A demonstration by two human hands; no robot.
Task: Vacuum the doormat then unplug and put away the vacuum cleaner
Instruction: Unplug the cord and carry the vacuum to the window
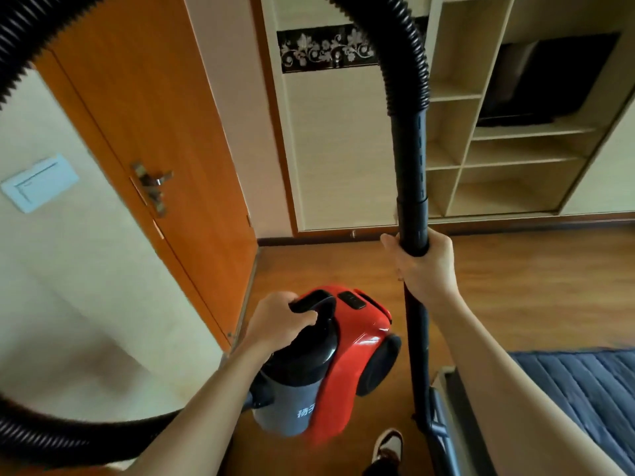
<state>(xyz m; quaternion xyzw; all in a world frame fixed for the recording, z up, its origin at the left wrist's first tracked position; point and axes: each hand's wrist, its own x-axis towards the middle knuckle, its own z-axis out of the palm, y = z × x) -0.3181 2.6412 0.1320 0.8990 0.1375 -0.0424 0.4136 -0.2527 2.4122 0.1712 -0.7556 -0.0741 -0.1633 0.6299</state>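
A red and black canister vacuum cleaner point(347, 359) hangs above the wooden floor at the bottom centre, with my left hand point(278, 324) gripping its black top handle. My right hand point(424, 266) grips the black upright wand point(412, 187), which runs down to a floor head at the lower edge. The ribbed black hose point(402, 53) arcs from the wand's top across the upper view and comes back at the lower left toward the canister. No doormat and no plug are in view.
An orange door point(147, 139) with a metal handle stands closed at the left, beside a wall with a white switch plate point(39, 182). Open shelves point(508, 146) and a dark screen lie ahead right. A blue quilted bed point(591, 389) is at the lower right. My shoe point(388, 443) is below.
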